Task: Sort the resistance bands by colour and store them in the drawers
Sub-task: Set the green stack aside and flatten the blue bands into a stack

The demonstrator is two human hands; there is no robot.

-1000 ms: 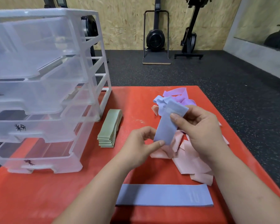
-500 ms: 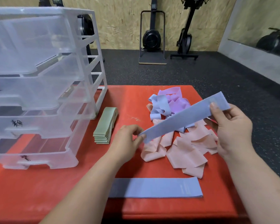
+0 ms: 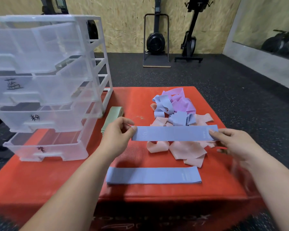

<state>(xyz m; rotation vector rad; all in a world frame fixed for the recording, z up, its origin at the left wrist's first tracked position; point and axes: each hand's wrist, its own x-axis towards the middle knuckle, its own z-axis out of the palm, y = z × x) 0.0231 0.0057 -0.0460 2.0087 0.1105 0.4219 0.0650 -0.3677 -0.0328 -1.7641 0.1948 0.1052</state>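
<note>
Blue band [image 3: 173, 133] now hangs flat & level btwn both hands, just above the near edge of the pink bands [image 3: 187, 151]; can't tell if it brushes them. A sec ago it was a short folded wad w/ the hands close together. Half a sec ago it was drawn out but slanted, right end high. Now the right end is down & the band is straight, roughly parallel to the flat blue band [image 3: 153, 175] that lies on the red mat [image 3: 57, 177] nearer the person.

Grip: left hand [image 3: 117, 135] pinches the left end btwn thumb & forefinger. Right hand [image 3: 230, 140] pinches the right end, thumb on top, fingers under.

What it means: this one is untangled & smoothed, so prob the next move is to lay it on the flat blue band & build a blue stack, same as the green stack [image 3: 113, 117] beside the drawer unit [image 3: 48, 87]. Sorting is only part done. Tangled blue bands [image 3: 163, 105] & purple bands [image 3: 182, 101] sit mixed w/ the pink ones in the pile. Drawers stand pulled out, & I see no bands in them yet, so storing hasn't begun.
</note>
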